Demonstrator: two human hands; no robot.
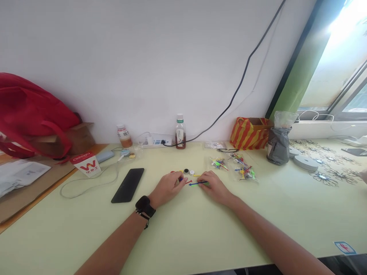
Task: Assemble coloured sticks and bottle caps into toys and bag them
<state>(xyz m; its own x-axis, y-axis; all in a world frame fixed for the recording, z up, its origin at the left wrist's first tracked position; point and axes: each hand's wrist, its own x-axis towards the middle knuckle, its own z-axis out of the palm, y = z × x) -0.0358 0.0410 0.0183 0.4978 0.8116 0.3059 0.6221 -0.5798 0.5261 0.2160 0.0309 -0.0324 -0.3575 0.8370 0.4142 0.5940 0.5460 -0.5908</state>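
My left hand, with a black watch at the wrist, rests on the table with its fingers curled together. Bits of blue and red plastic show at its fingertips; what it grips is partly hidden. A small red arrow lies just off its thumb. My right hand has its fingers closed on the tail of a thin blue plastic arrow, which points left. Some green shows beneath that arrow. Beyond the hands lie a black disc, a white disc and a yellow arrow.
Clear bags of coloured plastic parts lie to the right. A black phone is at the left. Against the wall stand a drink bottle, a power strip and a striped bag. Grey discs sit far right.
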